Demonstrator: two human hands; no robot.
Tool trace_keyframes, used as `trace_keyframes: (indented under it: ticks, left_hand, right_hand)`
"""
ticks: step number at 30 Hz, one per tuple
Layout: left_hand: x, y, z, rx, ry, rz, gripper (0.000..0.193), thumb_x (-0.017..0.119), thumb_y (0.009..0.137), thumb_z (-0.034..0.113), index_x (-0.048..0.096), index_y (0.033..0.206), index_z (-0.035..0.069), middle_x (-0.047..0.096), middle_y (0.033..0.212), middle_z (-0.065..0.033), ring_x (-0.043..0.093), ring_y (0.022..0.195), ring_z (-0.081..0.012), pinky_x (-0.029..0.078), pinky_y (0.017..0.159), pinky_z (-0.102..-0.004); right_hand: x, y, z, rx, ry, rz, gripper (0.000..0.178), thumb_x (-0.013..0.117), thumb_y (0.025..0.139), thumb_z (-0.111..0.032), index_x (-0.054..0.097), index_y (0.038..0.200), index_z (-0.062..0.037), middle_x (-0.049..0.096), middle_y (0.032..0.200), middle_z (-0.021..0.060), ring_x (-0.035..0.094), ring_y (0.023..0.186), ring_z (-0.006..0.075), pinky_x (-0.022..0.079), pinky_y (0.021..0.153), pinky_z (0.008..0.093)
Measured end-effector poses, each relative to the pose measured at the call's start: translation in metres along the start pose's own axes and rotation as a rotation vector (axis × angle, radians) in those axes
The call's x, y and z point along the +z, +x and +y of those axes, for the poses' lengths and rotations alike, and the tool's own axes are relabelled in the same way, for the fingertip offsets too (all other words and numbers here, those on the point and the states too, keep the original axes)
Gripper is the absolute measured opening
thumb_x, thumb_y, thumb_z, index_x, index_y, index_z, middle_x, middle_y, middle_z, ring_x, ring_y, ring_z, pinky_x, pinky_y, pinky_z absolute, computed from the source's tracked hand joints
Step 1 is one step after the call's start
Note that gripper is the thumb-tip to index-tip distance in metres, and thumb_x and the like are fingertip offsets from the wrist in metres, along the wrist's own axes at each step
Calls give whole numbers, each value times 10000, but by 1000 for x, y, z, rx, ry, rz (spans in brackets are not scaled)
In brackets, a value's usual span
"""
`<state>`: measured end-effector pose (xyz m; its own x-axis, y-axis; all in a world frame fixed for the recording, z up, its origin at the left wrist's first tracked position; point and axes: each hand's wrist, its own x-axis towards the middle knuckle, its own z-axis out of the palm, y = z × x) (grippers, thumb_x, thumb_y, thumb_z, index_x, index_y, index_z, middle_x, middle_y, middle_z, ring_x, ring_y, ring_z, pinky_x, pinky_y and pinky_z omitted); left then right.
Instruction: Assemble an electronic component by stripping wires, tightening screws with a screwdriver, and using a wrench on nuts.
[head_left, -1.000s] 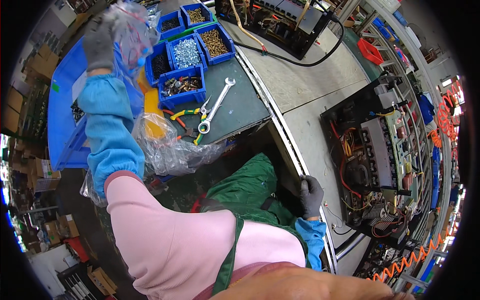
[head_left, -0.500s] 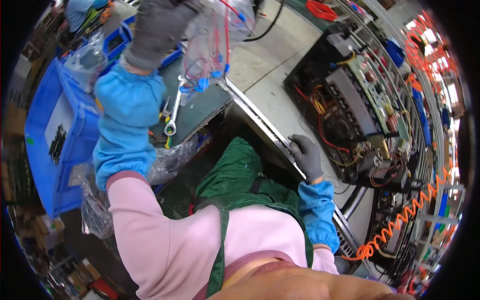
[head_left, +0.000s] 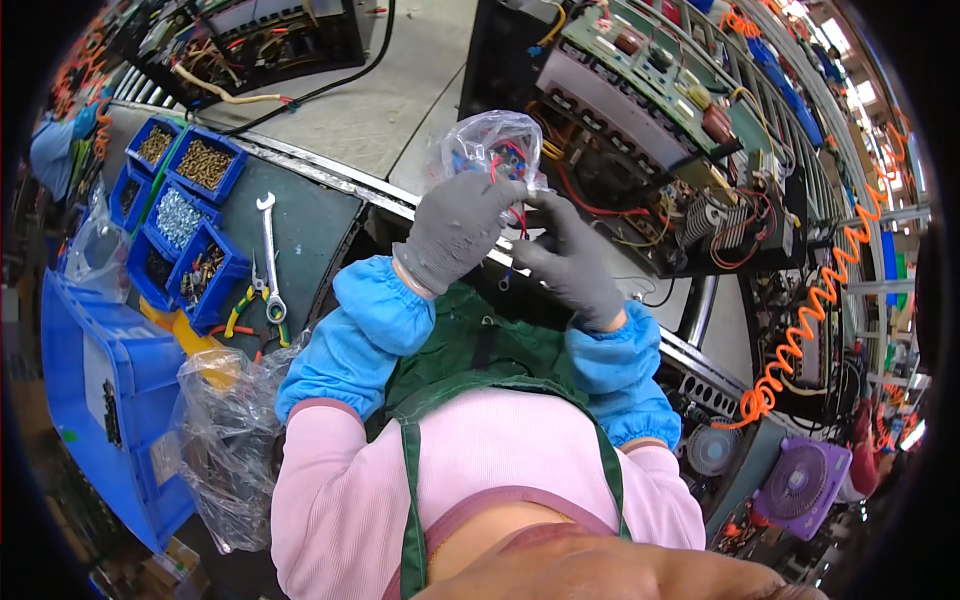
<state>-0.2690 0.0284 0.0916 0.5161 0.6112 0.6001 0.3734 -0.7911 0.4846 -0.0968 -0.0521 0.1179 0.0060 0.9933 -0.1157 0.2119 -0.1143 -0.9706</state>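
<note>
Both hands now together: left hand [head_left: 462,228] fingers clamped on clear plastic bag [head_left: 487,146], right hand [head_left: 567,258] fingertips pinching bag's lower edge, above worktop [head_left: 400,100] edge.

Left hand [head_left: 455,228], right hand [head_left: 570,258] gripping clear bag [head_left: 490,150].

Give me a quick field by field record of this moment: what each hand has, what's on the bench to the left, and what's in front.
Left hand: left hand in a grey glove grips a clear plastic bag of small red and blue wired parts
Right hand: right hand in a grey glove, fingers at the bag's lower edge
Bench, left: blue parts bins of screws and fittings, a combination wrench, yellow-handled pliers
Front: open electrical chassis with wiring
Lower left: crumpled plastic bag beside a blue crate
</note>
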Motion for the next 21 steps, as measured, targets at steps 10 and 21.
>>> trace_keyframes:
  ticks: [10,21]
  left_hand:
    - [-28,-19,9,-206,-78,42,622,785,768,120,576,1353,149,619,1178,-126,668,874,-227,565,726,-325]
    - [-8,-12,-18,-374,275,-105,458,692,859,299,616,1250,73,610,1229,-193,616,1061,-364,504,907,-420]
  right_hand:
    - [-24,6,15,-239,-436,234,241,605,883,-113,689,1108,-87,706,903,148,697,782,295,544,691,382]
    - [0,-2,2,-431,-1033,-13,268,585,860,-158,663,1114,-194,678,870,83,682,787,299,535,639,432]
